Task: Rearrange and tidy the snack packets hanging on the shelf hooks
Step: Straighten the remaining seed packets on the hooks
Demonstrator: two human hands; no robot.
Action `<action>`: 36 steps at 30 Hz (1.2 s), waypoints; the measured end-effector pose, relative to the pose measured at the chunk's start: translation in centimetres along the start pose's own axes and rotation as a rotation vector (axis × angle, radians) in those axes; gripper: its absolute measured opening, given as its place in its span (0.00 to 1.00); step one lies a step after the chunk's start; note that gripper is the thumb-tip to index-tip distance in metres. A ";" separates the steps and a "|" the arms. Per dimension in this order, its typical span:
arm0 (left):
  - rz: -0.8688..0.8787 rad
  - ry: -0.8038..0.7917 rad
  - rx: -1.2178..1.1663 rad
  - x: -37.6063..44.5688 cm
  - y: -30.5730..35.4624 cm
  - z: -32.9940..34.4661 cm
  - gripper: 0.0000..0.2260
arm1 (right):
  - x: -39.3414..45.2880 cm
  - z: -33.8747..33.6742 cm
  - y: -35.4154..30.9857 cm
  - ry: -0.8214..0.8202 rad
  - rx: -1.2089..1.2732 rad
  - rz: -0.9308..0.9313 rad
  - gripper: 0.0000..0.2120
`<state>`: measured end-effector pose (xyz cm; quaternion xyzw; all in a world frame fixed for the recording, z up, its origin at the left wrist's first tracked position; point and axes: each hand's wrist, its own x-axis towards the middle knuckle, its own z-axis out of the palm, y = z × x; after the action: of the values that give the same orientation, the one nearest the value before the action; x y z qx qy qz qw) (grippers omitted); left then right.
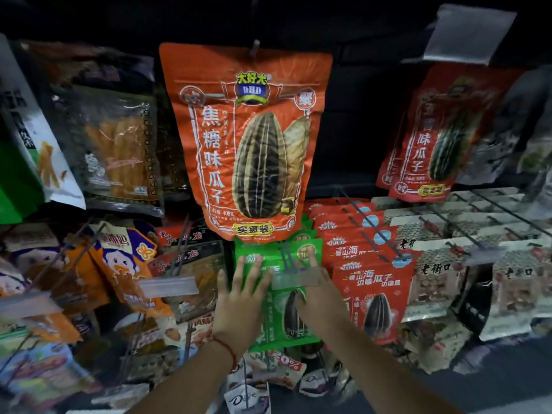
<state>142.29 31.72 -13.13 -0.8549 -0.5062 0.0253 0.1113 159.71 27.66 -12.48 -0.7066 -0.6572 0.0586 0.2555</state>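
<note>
A row of green sunflower-seed packets (276,321) hangs on a wire hook (287,258) at the centre. My left hand (239,306) lies flat on the front green packet, fingers spread, with a red thread around the wrist. My right hand (318,297) presses on the same packet from the right, one finger up near the hook's clear price tag (294,279). Whether either hand grips the packet is not visible. Just above the green row hangs a big orange seed packet (248,138).
Red seed packets (367,279) hang on the hook to the right, then grey nut packets (439,282). Orange cartoon packets (125,264) and dried-fruit bags (116,150) hang at left. Another red packet (433,135) hangs upper right. More packets (268,369) hang below my hands.
</note>
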 end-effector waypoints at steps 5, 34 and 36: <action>-0.075 0.098 -0.051 1.8 -0.4 2.1 0.53 | 1.0 0.5 1.2 0.049 0.232 0.026 0.38; -0.483 0.313 -1.421 3.6 1.4 3.9 0.26 | 1.3 6.9 0.4 -0.123 0.422 0.454 0.53; -0.508 0.319 -1.404 3.4 1.5 3.3 0.26 | 0.4 5.9 -0.5 -0.155 0.362 0.368 0.52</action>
<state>144.70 34.56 -16.42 -0.5755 -0.5625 -0.4527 -0.3841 156.84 29.71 -17.24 -0.7505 -0.5140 0.2746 0.3116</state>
